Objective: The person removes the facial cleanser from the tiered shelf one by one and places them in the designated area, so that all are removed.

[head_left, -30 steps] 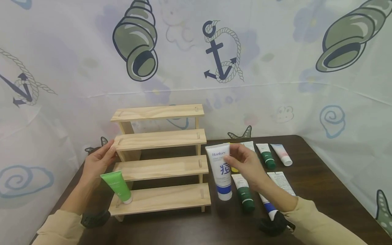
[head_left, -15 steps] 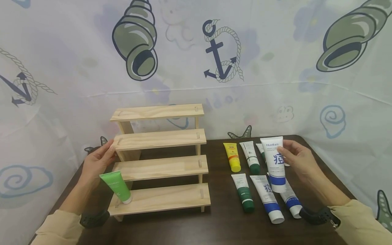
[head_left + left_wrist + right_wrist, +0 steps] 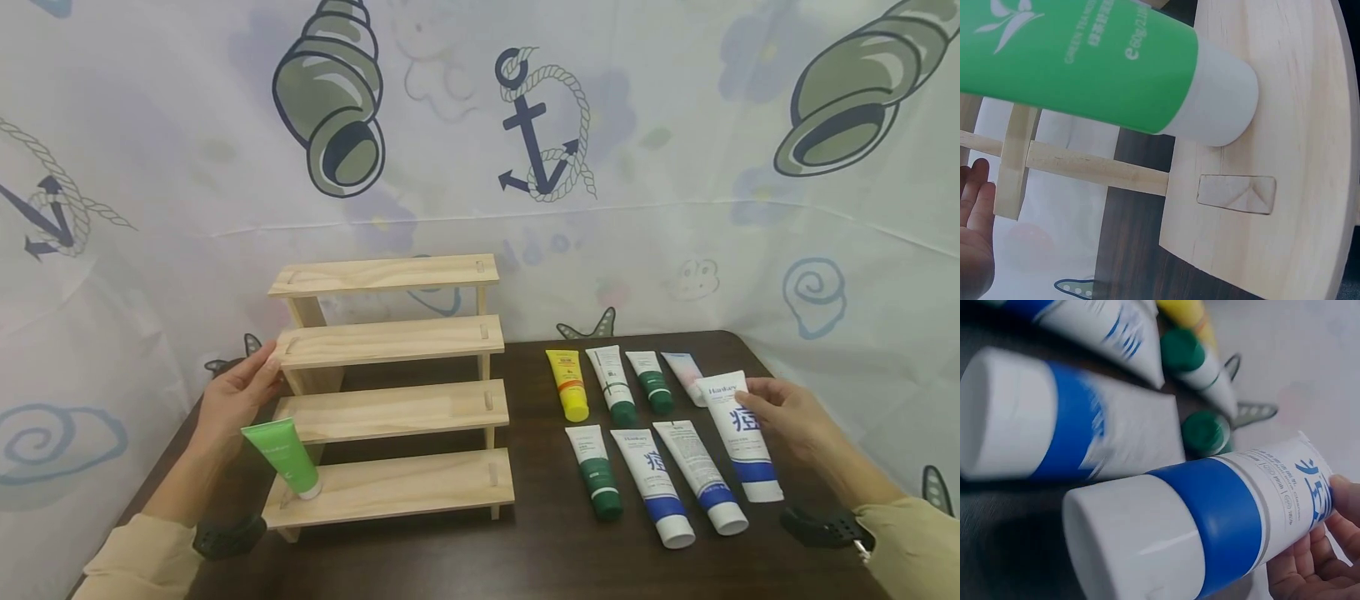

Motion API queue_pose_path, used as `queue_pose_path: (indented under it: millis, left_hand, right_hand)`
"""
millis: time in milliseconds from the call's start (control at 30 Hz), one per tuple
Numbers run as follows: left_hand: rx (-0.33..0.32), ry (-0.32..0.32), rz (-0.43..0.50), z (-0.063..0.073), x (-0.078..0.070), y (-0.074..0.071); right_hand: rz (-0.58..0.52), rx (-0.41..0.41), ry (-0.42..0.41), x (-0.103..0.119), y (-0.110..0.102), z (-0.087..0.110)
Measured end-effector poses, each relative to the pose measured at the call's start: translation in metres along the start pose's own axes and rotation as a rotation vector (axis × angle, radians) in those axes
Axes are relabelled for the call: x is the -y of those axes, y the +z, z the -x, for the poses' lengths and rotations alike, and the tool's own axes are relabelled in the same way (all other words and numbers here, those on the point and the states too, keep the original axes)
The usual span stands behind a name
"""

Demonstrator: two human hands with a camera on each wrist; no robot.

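In the head view, my left hand (image 3: 232, 404) holds the left end of a tiered wooden display shelf (image 3: 393, 340), at the second board from the top. A green tube (image 3: 282, 456) with a white cap stands cap-down, leaning left, on the lowest board. The left wrist view shows the green tube (image 3: 1085, 59) up close, with part of the left hand (image 3: 975, 231) behind. My right hand (image 3: 795, 417) pinches the upper part of a white tube with a blue band (image 3: 738, 433). In the right wrist view, thumb and fingers hold this tube (image 3: 1229, 512), cap toward the camera.
Left of the held tube lie two more blue-banded white tubes (image 3: 651, 483) and a green-and-white tube (image 3: 596, 471). Behind them are a yellow tube (image 3: 568, 383), two further green-capped tubes (image 3: 611, 383) and a pale pink-blue tube (image 3: 682, 375). A patterned cloth (image 3: 637, 250) hangs behind the dark table (image 3: 525, 550).
My right hand has carried the blue-banded tube from beside the shelf rightward, then lowered it at the right end of the front row. The left hand has stayed at the shelf.
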State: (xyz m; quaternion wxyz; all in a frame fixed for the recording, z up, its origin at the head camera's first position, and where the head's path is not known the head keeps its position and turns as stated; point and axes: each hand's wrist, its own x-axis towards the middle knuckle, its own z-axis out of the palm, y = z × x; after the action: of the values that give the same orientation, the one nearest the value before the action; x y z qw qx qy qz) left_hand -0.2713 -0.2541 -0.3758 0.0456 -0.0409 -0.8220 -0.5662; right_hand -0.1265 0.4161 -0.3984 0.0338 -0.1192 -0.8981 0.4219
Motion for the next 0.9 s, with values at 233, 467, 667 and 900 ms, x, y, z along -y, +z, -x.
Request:
queue_pose_path:
  millis: [233, 467, 667, 900]
  left_hand:
    - [0.011, 0.015, 0.114, 0.002, -0.001, 0.0]
    - [0.008, 0.017, 0.087, 0.001, -0.002, 0.0]
    - [0.001, 0.01, 0.017, 0.001, -0.002, 0.0]
    - [0.001, 0.004, 0.069, 0.001, -0.002, 0.0]
  right_hand:
    - [0.039, 0.098, 0.089, -0.027, 0.005, -0.001]
    - [0.048, 0.105, 0.153, -0.037, 0.008, -0.005]
    - [0.053, 0.136, 0.181, -0.043, 0.009, -0.011]
    - [0.017, 0.131, 0.23, -0.049, 0.009, -0.016]
